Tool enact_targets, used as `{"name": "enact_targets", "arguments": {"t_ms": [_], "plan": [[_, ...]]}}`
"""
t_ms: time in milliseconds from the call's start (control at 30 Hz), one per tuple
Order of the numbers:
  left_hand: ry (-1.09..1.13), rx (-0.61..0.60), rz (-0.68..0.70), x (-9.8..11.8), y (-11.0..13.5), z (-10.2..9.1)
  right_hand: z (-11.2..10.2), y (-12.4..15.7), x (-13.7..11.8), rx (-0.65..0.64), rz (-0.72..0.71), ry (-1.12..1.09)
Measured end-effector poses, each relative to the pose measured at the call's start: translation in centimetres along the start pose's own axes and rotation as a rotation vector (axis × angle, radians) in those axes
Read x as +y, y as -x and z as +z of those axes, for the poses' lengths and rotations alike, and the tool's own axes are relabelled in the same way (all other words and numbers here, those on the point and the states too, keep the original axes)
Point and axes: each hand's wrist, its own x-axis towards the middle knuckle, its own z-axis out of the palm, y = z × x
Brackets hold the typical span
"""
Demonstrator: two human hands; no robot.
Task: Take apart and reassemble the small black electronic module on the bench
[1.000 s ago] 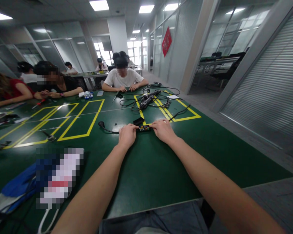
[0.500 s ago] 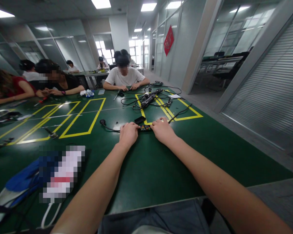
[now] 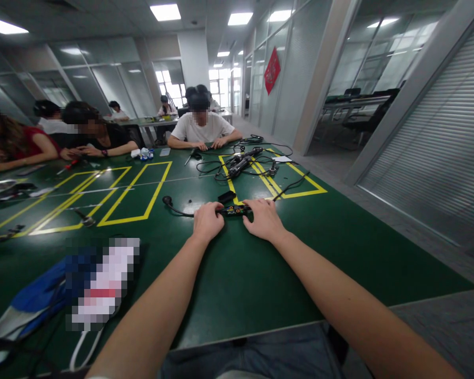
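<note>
A narrow dark circuit board (image 3: 234, 210) with orange and yellow parts lies across the green table in front of me, with black cords leading off both sides. My left hand (image 3: 208, 221) is closed round its left end, where a cord with a round black plug (image 3: 167, 200) runs out. At the other end, my right hand (image 3: 264, 217) grips with fingers on the far side and thumb on the near side, a little spread. Just behind the board rests a black cover-like piece (image 3: 226, 197). The ends of the board are hidden by my fingers.
Tangled black cables and dark tools (image 3: 243, 164) lie beyond, among yellow tape lines (image 3: 145, 217). A blue and white bag (image 3: 35, 295) and a blurred pale packet (image 3: 108, 281) are at my left. A person in a white shirt (image 3: 201, 129) works opposite; others sit at left.
My right hand has slid slightly and its thumb has parted from the fingers, so more of the board shows. My left hand stays at the left end.
</note>
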Motion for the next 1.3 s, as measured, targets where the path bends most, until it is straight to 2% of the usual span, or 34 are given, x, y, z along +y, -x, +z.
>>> {"name": "enact_targets", "arguments": {"t_ms": [233, 400, 533, 733, 867, 1100, 1300], "plan": [[-0.097, 0.004, 0.011, 0.3, 0.2, 0.5, 0.4, -0.1, 0.3, -0.039, 0.019, -0.056], [-0.144, -0.115, 0.007, 0.5, 0.1, 0.8, 0.3, -0.1, 0.3, -0.036, 0.01, -0.068], [-0.053, -0.044, -0.009, 0.6, 0.0, 0.3, 0.1, -0.1, 0.2, -0.035, 0.032, -0.085], [0.107, 0.03, -0.181, -0.1, -0.8, 0.3, 0.0, 0.0, 0.2, -0.03, 0.038, -0.133], [0.147, 0.054, -0.101, -0.4, -0.9, 0.8, 0.0, -0.1, 0.3, -0.042, 0.048, -0.16], [-0.132, -0.011, 0.04, 0.2, -0.1, 1.5, 0.3, -0.2, 0.5, -0.026, 0.027, -0.169], [-0.151, -0.026, 0.046, 0.1, -0.1, 1.3, 0.4, -0.2, 0.6, -0.026, 0.036, -0.185]]}}
